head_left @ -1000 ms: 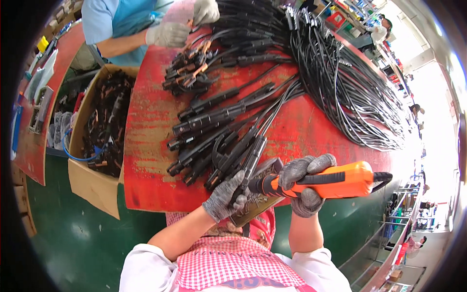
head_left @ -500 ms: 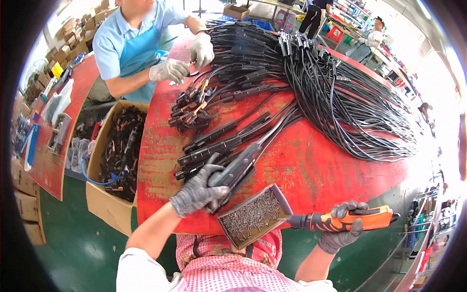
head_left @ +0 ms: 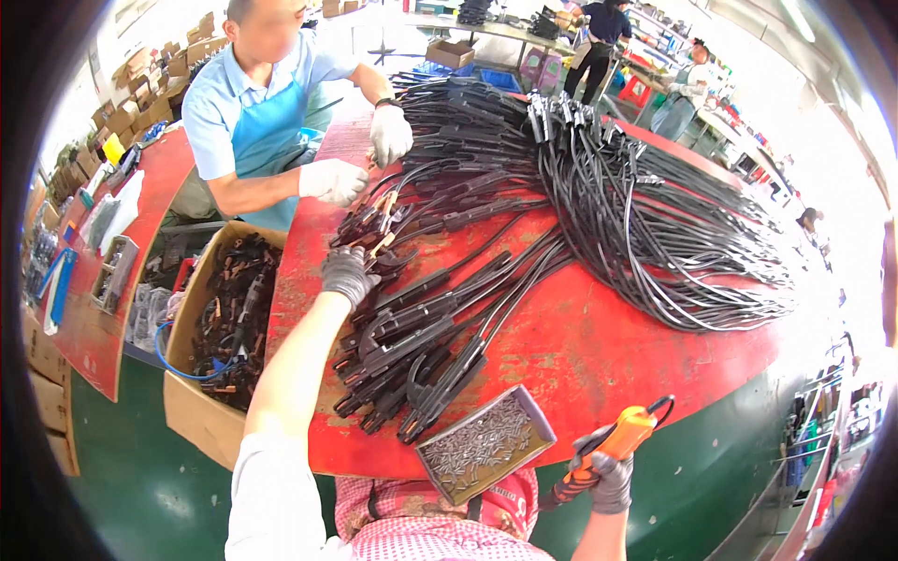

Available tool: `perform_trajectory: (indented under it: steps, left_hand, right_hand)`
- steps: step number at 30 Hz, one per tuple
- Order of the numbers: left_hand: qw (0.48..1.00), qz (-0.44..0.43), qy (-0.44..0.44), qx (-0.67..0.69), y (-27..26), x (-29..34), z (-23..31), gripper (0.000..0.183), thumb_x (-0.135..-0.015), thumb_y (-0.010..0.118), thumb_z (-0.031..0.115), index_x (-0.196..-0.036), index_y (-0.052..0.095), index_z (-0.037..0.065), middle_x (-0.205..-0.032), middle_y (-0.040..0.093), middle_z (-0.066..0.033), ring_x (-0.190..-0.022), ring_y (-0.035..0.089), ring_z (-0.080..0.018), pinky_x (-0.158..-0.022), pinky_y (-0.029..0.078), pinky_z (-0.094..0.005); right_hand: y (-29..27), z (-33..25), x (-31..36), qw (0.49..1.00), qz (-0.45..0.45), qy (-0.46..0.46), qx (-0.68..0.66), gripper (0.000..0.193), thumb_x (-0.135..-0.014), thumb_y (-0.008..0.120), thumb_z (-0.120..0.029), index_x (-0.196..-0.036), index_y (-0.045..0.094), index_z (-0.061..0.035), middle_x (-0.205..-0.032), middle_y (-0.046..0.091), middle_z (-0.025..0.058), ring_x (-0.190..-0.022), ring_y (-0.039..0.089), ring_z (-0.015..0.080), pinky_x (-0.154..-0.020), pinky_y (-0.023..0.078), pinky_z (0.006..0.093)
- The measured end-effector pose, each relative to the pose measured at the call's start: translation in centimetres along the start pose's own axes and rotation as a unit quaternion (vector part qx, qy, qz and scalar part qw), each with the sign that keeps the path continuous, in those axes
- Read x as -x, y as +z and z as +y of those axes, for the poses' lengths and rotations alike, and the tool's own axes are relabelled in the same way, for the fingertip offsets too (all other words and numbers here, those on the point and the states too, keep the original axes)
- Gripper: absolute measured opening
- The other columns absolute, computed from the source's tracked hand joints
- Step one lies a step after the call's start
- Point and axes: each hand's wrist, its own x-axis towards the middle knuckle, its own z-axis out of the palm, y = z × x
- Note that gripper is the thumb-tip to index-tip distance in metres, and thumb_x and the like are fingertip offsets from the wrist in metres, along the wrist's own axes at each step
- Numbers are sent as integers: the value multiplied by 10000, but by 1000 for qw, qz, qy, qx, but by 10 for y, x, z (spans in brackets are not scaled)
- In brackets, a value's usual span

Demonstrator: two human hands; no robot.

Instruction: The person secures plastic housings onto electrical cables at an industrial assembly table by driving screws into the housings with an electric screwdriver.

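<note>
My left hand [head_left: 348, 275], in a dark grey glove, reaches to the near edge of a pile of copper-ended black cable handles [head_left: 379, 217]. Its fingers are curled there, and what they hold, if anything, I cannot make out. Closer to me, several black handles with cables [head_left: 449, 374] lie side by side on the red table [head_left: 571, 327]. At the table's front edge stands a shallow tray [head_left: 544, 432] of small metal screws. Right of it, my gloved right hand [head_left: 613, 481] grips an orange and black power screwdriver [head_left: 629, 432], its front end pointing down toward my apron.
A large bundle of black cables [head_left: 655, 252] covers the far right of the table. Across from me, a co-worker in white gloves [head_left: 335, 182] handles parts by the copper-ended pile. An open cardboard box [head_left: 201, 411] of black and copper parts stands at the table's left side.
My left hand has let go of the black handle and moved away to the copper-ended pile. My right hand has drawn the screwdriver left and nearer, turning its front end down. The handle lies on the table.
</note>
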Motion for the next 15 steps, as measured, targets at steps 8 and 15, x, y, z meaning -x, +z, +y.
perform_trajectory:
  steps: [8, 15]
  left_hand:
    - [874, -53, -120, 467, 12, -48, -62, 258, -726, 628, 216, -902, 566, 38, -811, 581, -69, -745, 560, -206, -666, 485, -344]
    - [996, 35, 1, 88, -12, 34, -6, 435, -722, 622, 405, -985, 604, 59, -955, 595, -219, -986, 550, -310, -855, 431, -372]
  right_hand:
    - [1, -3, 9, 998, 38, -8, -55, 387, -628, 682, -127, -944, 475, -44, -787, 586, 173, -576, 580, 236, -524, 513, 363]
    - [26, -8, -9, 999, -8, 0, -48, 393, -621, 682, -112, -942, 467, -39, -787, 584, 170, -580, 583, 250, -532, 514, 364]
